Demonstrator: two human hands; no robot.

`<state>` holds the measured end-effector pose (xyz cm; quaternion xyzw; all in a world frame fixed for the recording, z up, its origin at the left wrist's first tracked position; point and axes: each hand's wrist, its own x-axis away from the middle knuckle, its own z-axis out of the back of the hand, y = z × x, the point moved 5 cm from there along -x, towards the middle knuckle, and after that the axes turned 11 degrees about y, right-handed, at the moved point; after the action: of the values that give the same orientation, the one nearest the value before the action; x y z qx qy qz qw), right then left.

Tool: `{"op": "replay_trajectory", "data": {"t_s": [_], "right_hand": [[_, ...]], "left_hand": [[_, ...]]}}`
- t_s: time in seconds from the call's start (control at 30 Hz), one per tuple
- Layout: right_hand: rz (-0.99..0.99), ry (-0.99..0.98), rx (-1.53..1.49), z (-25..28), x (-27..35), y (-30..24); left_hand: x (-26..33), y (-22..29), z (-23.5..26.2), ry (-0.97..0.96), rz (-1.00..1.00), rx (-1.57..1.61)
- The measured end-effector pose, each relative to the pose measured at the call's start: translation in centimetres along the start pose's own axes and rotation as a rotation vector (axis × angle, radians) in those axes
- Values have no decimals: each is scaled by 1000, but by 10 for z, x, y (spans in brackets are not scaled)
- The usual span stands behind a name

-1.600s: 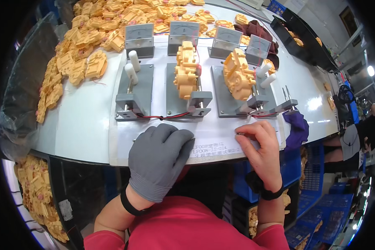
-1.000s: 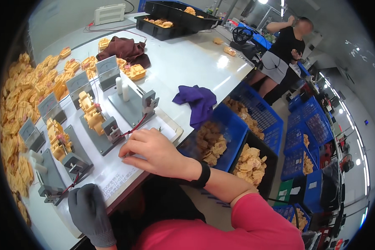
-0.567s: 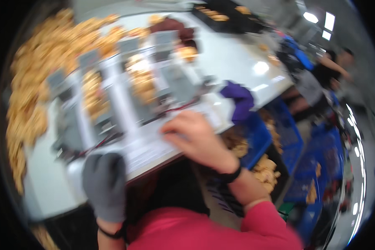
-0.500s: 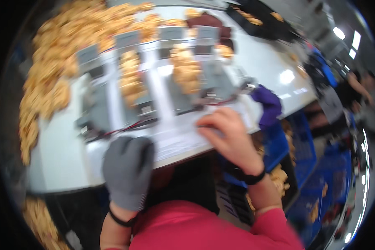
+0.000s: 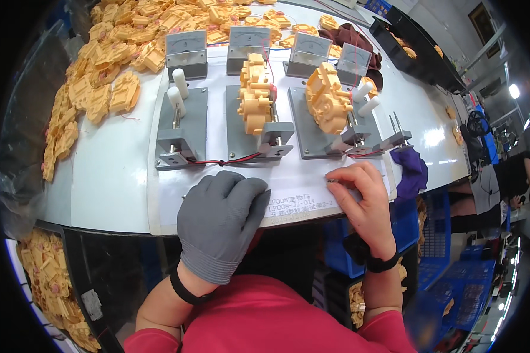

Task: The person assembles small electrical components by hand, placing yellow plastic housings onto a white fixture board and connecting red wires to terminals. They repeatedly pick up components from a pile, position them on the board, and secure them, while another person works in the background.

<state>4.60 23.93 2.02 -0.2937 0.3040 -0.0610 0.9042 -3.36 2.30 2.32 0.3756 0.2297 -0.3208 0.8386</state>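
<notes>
My left hand (image 5: 221, 220), in a grey knit glove, lies flat and palm down on the white sheet (image 5: 288, 188) at the table's front edge. My bare right hand (image 5: 362, 197) rests on the same sheet to the right, its fingertips pinched on a small dark object that I cannot make out. Just beyond my hands stand three grey test fixtures: the left one (image 5: 182, 126) carries only white pegs, the middle one (image 5: 256, 120) and the right one (image 5: 324, 117) each carry a yellow plastic toy part (image 5: 256, 91).
Several grey meter boxes (image 5: 187, 50) stand behind the fixtures. A heap of yellow plastic parts (image 5: 106, 76) covers the table's far left. A purple cloth (image 5: 411, 170) hangs at the right edge. Blue crates (image 5: 436, 235) sit below. Another person (image 5: 503, 182) is at the far right.
The view swung to the right and back to the fixtures. My right hand stayed on the sheet's right part and my gloved left hand is flat on the sheet again.
</notes>
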Motion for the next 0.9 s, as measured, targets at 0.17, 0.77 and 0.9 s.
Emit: {"op": "replay_trajectory", "data": {"t_s": [0.17,0.77,0.9], "right_hand": [[-2,1,-9,0,1,-1],[-29,-96,-18,17,25,50],[126,-45,257,11,7,-15]], "left_hand": [[1,1,1,-10,2,-5],[18,1,-17,35,-29,81],[17,2,-27,152,13,-31]]}}
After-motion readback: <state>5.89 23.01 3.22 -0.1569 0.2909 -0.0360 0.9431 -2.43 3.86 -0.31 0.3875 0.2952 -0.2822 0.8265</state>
